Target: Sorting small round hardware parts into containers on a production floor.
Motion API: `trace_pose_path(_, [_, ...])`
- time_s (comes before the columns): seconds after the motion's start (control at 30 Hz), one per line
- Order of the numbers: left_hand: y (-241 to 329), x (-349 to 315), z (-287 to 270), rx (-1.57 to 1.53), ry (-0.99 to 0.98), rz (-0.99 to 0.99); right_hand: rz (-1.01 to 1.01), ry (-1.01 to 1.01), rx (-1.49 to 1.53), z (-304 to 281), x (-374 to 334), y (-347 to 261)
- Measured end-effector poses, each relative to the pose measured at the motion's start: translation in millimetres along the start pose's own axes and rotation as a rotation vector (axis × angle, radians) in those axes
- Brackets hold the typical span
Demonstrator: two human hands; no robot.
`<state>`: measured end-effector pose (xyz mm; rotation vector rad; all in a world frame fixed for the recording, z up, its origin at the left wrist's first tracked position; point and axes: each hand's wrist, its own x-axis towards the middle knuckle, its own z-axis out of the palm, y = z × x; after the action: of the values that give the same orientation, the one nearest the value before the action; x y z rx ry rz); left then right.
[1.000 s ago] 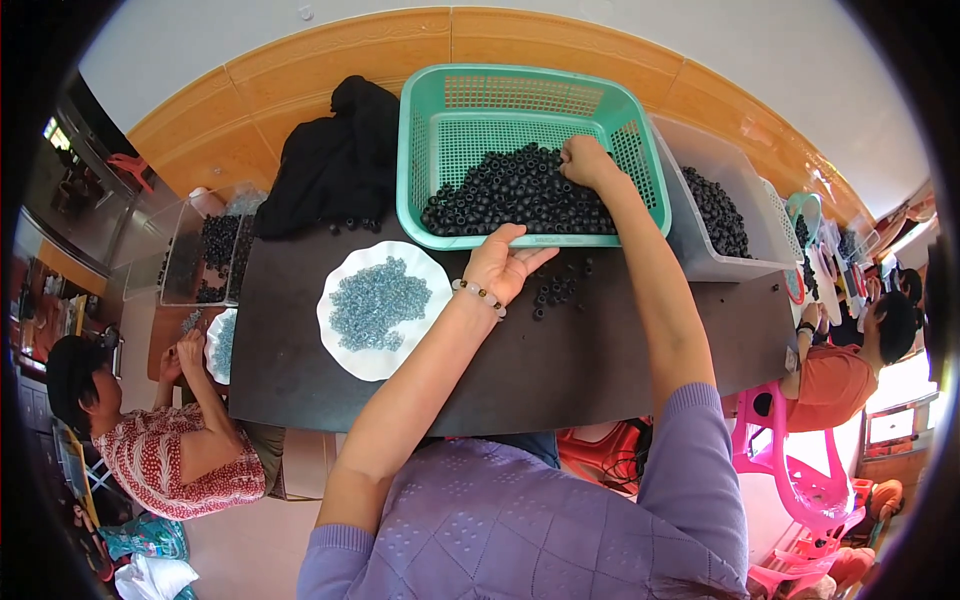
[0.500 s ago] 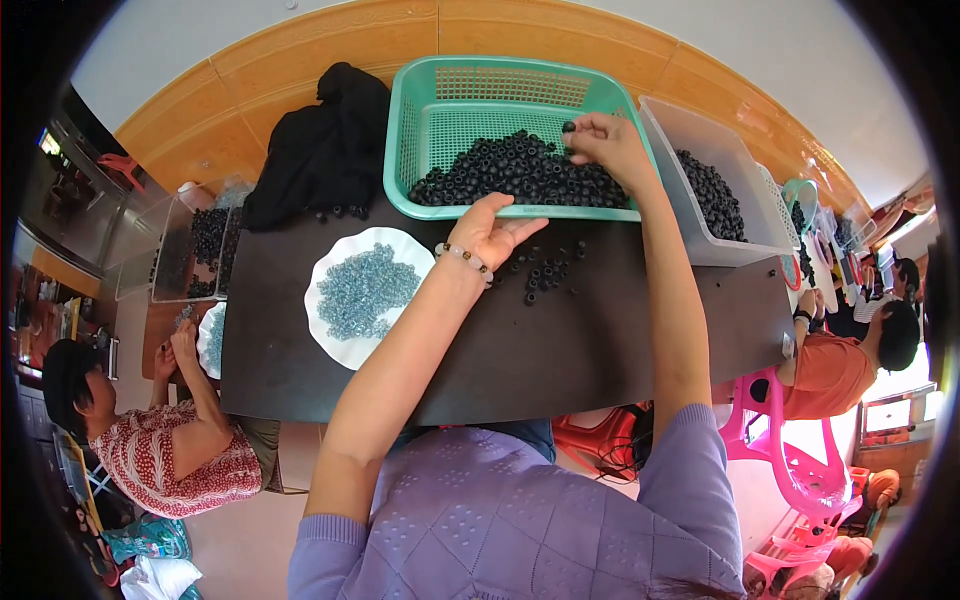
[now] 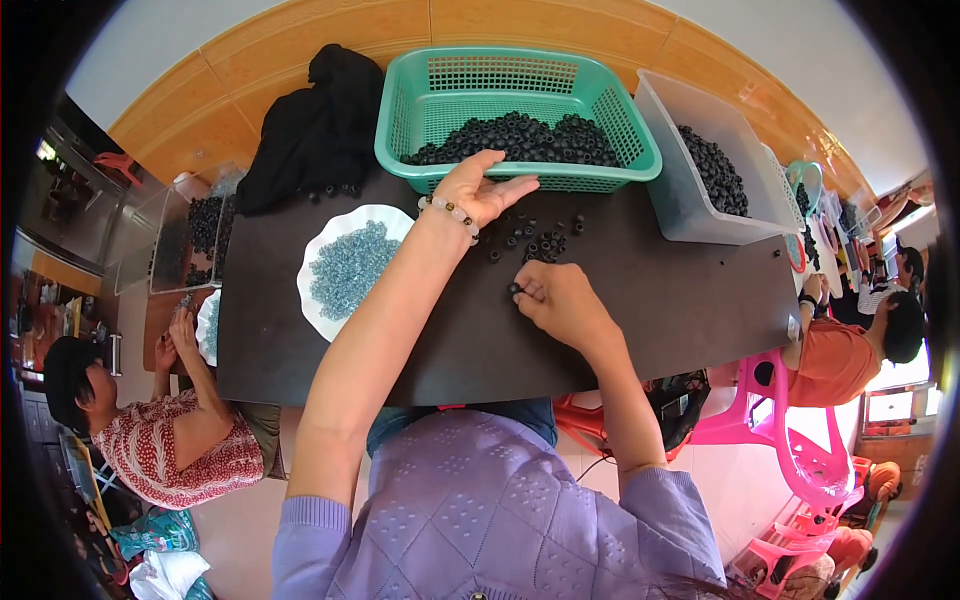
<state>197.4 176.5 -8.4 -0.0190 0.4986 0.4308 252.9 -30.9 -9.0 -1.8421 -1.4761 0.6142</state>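
Note:
My right hand [image 3: 565, 303] is over the dark table, thumb and fingertips pinched on a small round black part [image 3: 515, 288]. My left hand [image 3: 487, 195] is at the near rim of a green plastic basket [image 3: 405, 160], thumb up by the edge and fingers stretched out. Whether it bears any of the basket's weight I cannot tell. A heap of black ring-like parts [image 3: 530, 138] lies in the basket. More loose black parts [image 3: 545, 240] are scattered on the table between my hands. Left of my forearm, a white scalloped plate [image 3: 312, 312] holds many small clear-blue pieces [image 3: 352, 268].
A clear bin [image 3: 690, 215] of black parts stands right of the basket. Black cloth [image 3: 315, 140] lies at the back left. One person [image 3: 180, 430] works at the left, another [image 3: 850, 345] at the right. Pink chairs [image 3: 800, 440] stand behind the table's right edge.
My right hand has come out of the basket toward me, down over the table, with a black part in its fingers. My left hand remains at the basket rim.

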Motion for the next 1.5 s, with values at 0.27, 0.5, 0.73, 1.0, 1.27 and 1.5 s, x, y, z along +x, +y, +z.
trace_pose_path(0.27, [-17, -39, 8, 0.060, 0.121, 0.056, -0.084, 0.109, -0.075, 14, 3, 2])
trace_pose_path(0.5, [-65, -145, -50, 0.748, 0.044, 0.367, 0.125, 0.038, 0.248, 3, -7, 6])
trace_pose_path(0.73, [-81, -187, -117, 1.002, 0.103, 0.501, 0.207, 0.118, 0.411, 5, -18, 14])
trace_pose_path(1.0, [-74, -181, -123, 0.908, 0.078, 0.494, 0.227, 0.137, 0.338, 11, -17, 6])
trace_pose_path(1.27, [-78, -182, -117, 0.838, 0.039, 0.538, -0.130, 0.172, 0.008, 18, 9, -11])
trace_pose_path(1.5, [-81, -177, -111, 0.954, 0.056, 0.507, -0.320, 0.175, -0.338, 32, 32, -15])
